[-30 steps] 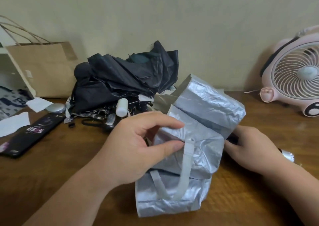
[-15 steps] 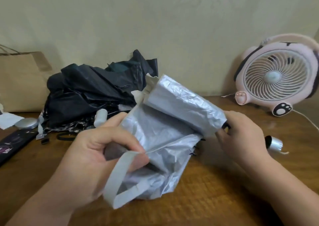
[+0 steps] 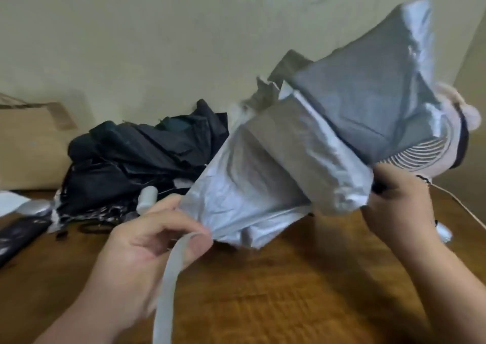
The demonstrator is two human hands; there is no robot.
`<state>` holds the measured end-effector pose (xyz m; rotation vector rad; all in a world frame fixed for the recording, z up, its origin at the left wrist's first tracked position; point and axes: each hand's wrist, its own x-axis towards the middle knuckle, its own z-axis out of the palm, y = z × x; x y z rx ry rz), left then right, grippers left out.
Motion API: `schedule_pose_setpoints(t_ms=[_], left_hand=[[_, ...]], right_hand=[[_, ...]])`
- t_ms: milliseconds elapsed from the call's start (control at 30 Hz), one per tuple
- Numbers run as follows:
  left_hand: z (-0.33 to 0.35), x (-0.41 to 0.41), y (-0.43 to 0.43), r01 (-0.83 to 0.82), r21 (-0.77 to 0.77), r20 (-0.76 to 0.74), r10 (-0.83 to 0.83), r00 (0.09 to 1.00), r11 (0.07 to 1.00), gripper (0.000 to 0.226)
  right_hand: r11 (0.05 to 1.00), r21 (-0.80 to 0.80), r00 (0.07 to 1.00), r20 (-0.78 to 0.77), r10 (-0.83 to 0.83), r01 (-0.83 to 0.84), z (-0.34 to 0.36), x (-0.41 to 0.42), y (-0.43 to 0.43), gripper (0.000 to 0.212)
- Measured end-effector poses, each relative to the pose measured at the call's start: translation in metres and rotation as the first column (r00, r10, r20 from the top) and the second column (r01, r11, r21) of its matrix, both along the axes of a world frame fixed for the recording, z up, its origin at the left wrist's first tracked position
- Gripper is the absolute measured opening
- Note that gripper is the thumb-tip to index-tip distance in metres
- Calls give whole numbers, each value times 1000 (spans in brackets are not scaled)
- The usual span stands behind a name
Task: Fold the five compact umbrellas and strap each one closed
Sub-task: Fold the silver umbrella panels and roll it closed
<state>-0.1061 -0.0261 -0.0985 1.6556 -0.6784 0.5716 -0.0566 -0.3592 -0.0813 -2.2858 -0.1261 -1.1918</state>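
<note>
Compared with half a second ago, the left hand [image 3: 157, 241] has dropped nearer the tabletop [image 3: 289, 299]. It still pinches the silver umbrella [image 3: 302, 159] by the canopy edge where the strap [image 3: 171, 278] begins. The strap, then a folded loop, now hangs as one long strip over the palm. The umbrella, then bunched low between the hands, has swung up and now slants high to the right, clear of the tabletop. Its panels now cover most of the pink fan [image 3: 452, 157], which was in full view before. The right hand [image 3: 399, 204] keeps its curled grip on the umbrella's lower end, beneath the canopy.

Counted from the left:
- one brown paper bag [image 3: 29, 146]
- one dark phone [image 3: 18, 236]
- one heap of black umbrellas [image 3: 142, 157] at the back, too tangled to count, with one white handle [image 3: 147, 199] poking out
- two hands
- one strap
- one silver umbrella
- one fan
</note>
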Motion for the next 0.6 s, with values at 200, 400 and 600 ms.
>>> schedule_pose_setpoints(t_ms=[200, 400, 600], left_hand=[[9, -16, -1, 15, -43, -172, -22, 985, 999, 9], [5, -11, 3, 26, -326, -380, -156, 912, 945, 26], [0, -10, 8, 297, -389, -409, -452, 793, 872, 31]], right_hand=[[964, -200, 907, -415, 77, -173, -29, 2, 16, 18], [959, -172, 777, -625, 72, -227, -39, -3, 28, 24], [958, -260, 735, -672, -89, -122, -30, -7, 31, 20]])
